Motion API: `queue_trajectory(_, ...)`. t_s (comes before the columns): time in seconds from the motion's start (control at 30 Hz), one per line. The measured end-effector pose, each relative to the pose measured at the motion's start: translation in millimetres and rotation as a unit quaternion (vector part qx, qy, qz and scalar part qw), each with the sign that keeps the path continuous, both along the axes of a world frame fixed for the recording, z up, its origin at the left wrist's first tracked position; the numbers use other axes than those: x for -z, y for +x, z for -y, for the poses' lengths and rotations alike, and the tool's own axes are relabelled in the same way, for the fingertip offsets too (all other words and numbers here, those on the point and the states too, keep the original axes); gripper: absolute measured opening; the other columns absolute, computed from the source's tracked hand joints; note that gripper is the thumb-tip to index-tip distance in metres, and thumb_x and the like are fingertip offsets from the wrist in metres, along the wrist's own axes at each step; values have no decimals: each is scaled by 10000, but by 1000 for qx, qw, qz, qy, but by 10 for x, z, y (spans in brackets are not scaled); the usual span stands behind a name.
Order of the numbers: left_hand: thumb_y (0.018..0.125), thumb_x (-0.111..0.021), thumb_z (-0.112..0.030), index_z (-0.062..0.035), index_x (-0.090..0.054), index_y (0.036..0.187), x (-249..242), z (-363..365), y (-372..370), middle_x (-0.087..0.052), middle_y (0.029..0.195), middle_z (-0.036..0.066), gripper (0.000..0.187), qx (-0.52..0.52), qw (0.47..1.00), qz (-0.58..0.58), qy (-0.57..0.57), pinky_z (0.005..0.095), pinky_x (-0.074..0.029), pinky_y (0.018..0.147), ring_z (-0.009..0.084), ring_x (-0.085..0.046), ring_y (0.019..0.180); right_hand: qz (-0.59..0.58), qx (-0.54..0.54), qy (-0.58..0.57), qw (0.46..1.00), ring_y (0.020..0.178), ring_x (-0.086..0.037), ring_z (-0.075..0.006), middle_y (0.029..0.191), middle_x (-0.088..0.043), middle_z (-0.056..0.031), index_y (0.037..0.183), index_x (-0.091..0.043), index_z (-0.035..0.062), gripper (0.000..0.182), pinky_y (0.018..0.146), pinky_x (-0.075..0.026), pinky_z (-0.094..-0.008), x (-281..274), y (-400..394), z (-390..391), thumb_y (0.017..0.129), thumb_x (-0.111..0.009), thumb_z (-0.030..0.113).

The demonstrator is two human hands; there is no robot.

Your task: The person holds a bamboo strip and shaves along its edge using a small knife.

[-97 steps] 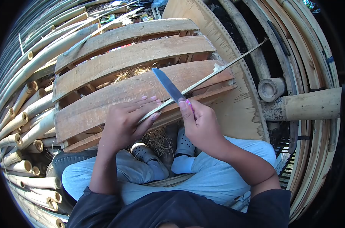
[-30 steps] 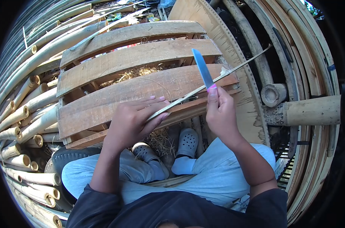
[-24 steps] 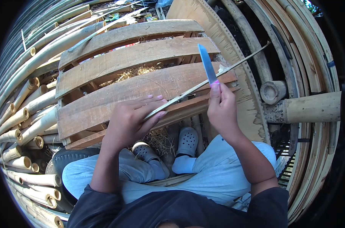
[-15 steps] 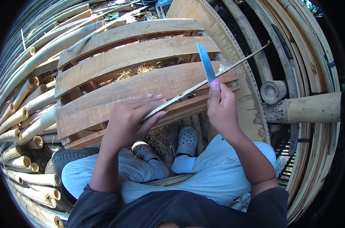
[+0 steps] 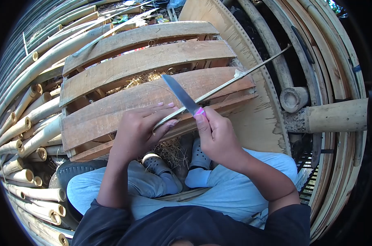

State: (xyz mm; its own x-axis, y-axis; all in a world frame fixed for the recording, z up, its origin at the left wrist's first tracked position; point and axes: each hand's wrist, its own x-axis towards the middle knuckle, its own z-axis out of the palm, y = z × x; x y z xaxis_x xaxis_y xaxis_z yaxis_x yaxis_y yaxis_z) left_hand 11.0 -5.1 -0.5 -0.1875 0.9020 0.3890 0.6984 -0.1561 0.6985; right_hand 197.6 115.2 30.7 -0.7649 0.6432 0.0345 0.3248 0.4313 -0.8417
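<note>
Left hand (image 5: 140, 126) holding a long, thin, pale woody strip (image 5: 218, 87) over a slatted brown wooden pallet (image 5: 149, 60), right hand (image 5: 216, 133) gripping a pink-handled metal knife (image 5: 179, 93), its blade crossing the strip, round pale bamboo poles (image 5: 42, 135) piled on the left.

The knife (image 5: 180, 94) has a smooth metal blade with a slight sheen. The thin strip (image 5: 218, 88) looks like split bamboo, fibrous and pale. Rough, matt wood slats top the table (image 5: 149, 59); smooth bamboo poles (image 5: 46, 134) lie left. The trousers (image 5: 243, 188) are matt cloth, softly creased.
</note>
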Motion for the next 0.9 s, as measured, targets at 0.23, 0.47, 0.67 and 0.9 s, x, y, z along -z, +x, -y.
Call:
queue_trajectory(0.23, 881, -783, -147, -50, -738, 1191, -6, 12, -2, -753, 1170, 147, 328, -5, 1000, 2, 11, 449, -576, 1003, 363, -728, 1080, 1, -24, -20, 999, 549, -542, -169, 638, -543, -129, 987, -546, -3, 261, 520, -397, -393, -6, -42, 114, 1092, -538, 236)
queue_trajectory(0.47, 875, -774, -175, -68, -731, 1210, 10, 6, -32, -746, 1197, 145, 354, 19, 1000, 1, 16, 470, -559, 1034, 357, -722, 1096, -40, 46, 104, 993, 618, -638, -158, 773, -645, -106, 1122, -555, 3, 297, 554, -500, -317, -42, 22, -146, 1001, -718, 221)
queue_trajectory(0.67, 901, -771, -235, -77, -717, 1233, -28, -21, -43, -764, 1133, 126, 371, 61, 997, -39, 41, 500, -498, 1121, 291, -712, 1143, -56, 28, 218, 974, 668, -719, -252, 790, -698, -135, 1153, -631, 17, 256, 590, -540, -350, -80, 71, -376, 944, -749, 107)
queue_trajectory(0.9, 893, -708, -90, -49, -694, 1278, -29, -17, -25, -739, 1232, 133, 387, 73, 996, -27, 43, 611, -345, 1213, 316, -691, 1194, 18, 3, 257, 966, 773, -759, -306, 859, -763, -124, 1041, -690, 24, 113, 659, -561, -378, -306, 169, -745, 934, -712, 57)
